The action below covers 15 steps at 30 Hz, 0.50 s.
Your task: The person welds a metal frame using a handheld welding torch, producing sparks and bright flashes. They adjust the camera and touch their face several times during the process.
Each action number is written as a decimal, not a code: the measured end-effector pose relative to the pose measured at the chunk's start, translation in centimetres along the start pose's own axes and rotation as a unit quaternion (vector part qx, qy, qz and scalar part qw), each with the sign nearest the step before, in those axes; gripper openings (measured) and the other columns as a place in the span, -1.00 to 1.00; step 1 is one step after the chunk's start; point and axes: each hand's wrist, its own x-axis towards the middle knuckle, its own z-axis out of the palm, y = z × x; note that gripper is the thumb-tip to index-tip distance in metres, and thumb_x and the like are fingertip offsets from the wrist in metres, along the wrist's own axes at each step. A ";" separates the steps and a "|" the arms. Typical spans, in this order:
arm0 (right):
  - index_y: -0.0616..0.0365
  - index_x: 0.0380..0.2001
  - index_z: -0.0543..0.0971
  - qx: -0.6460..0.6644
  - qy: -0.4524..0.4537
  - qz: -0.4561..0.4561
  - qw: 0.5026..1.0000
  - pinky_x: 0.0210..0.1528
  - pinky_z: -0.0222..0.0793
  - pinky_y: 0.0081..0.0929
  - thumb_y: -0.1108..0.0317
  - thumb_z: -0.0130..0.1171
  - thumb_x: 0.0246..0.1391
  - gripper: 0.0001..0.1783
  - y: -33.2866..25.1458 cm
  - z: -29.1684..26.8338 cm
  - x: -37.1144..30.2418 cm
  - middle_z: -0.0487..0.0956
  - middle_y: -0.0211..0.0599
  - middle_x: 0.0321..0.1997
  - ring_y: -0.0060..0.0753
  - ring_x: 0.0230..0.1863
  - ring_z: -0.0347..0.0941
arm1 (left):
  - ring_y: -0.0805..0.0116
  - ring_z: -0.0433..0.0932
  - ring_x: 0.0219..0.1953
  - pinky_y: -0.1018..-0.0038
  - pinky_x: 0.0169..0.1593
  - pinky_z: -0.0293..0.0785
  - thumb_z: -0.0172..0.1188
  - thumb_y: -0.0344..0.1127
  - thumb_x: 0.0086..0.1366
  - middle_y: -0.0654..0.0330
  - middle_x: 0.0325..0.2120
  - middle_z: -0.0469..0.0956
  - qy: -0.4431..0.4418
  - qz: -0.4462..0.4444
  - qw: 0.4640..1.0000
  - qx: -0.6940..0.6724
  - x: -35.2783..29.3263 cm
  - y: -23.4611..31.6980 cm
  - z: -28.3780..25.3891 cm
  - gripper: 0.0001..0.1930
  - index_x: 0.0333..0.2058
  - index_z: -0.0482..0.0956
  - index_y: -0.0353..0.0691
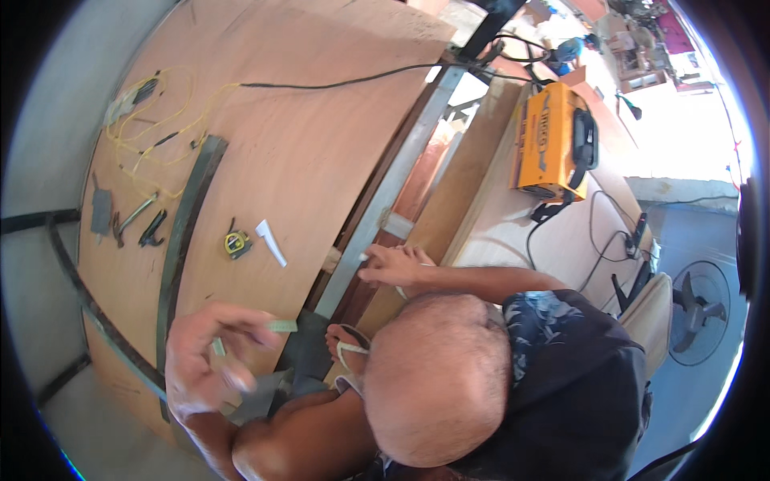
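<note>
My left hand (212, 353) is raised above the plywood at lower left, its fingers curled in a pinch. Between the fingers is a pale green strip (282, 326), poking out past the fingertips; its exact kind cannot be made out. My right hand is not in view. Beyond my hand, a yellow tape measure (237, 244) and a narrow white piece (271, 243) lie on the plywood (297, 160). A crouching co-worker (437, 381) fills the lower middle, with a hand (391, 266) at a grey metal bar (353, 260).
A dark metal bar (183, 216) crosses the plywood. Left of it lie a hammer (135, 216), a black hand tool (152, 230) and a tangled yellow cord (188, 108). A yellow-orange machine (552, 144) with a black strap stands right; a fan (698, 313) is behind the co-worker.
</note>
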 end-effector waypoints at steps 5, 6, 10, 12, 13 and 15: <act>0.24 0.43 0.32 -0.115 -0.012 -0.037 0.993 0.40 0.22 0.04 -0.25 0.21 0.29 -0.09 -1.2 -0.8 -1.5 0.78 -0.27 -0.18 -0.08 0.15 0.58 | 0.26 0.67 -0.21 0.40 -0.15 0.56 0.49 0.23 0.28 -0.11 -0.04 0.69 -0.238 0.267 0.884 -0.299 5.6 3.5 7.1 -0.24 -0.07 0.64 -0.55; 0.21 0.44 0.32 -0.094 -0.017 -0.034 0.995 0.33 0.28 0.01 -0.25 0.23 0.29 -0.08 -1.5 -0.8 -1.1 0.77 -0.25 -0.18 -0.09 0.10 0.61 | 0.17 0.67 -0.12 0.33 -0.06 0.59 0.54 0.20 0.23 -0.15 -0.07 0.69 -0.280 0.262 0.865 -0.323 5.9 4.5 7.2 -0.18 -0.01 0.61 -0.63; 0.12 0.48 0.31 -0.005 -0.016 0.008 1.000 0.03 0.54 -0.10 -0.25 0.31 0.27 -0.06 -1.6 -0.6 -0.2 0.77 -0.14 -0.19 -0.11 -0.09 0.70 | 0.07 0.67 -0.04 0.33 -0.01 0.60 0.64 0.24 0.06 -0.19 -0.06 0.68 -0.187 0.372 0.807 -0.419 7.1 6.4 11.1 -0.01 0.09 0.58 -0.68; 0.15 0.48 0.30 0.004 -0.005 -0.007 1.000 -0.06 0.62 -0.11 -0.20 0.31 0.29 -0.09 -0.6 -0.6 0.1 0.76 -0.07 -0.14 -0.07 -0.13 0.72 | 0.10 0.66 -0.06 0.39 -0.06 0.59 0.63 0.24 0.07 -0.18 -0.04 0.67 -0.179 0.408 0.789 -0.424 7.2 5.8 11.5 -0.03 0.10 0.59 -0.65; 0.20 0.47 0.29 -0.008 0.004 -0.036 0.999 -0.08 0.63 -0.09 -0.15 0.29 0.32 -0.12 0.0 -0.5 0.5 0.76 -0.02 -0.09 -0.02 -0.13 0.73 | 0.11 0.66 -0.07 0.39 -0.07 0.59 0.62 0.24 0.10 -0.18 -0.04 0.67 -0.200 0.397 0.796 -0.411 7.1 5.3 11.2 -0.05 0.09 0.60 -0.64; 0.29 0.45 0.27 -0.022 0.030 -0.082 0.996 -0.11 0.67 -0.05 -0.05 0.25 0.38 -0.17 1.1 0.0 1.3 0.75 0.07 0.00 0.08 -0.12 0.73 | 0.14 0.66 -0.09 0.41 -0.09 0.58 0.60 0.22 0.15 -0.17 -0.04 0.66 -0.242 0.360 0.804 -0.407 6.9 4.1 10.7 -0.10 0.08 0.61 -0.61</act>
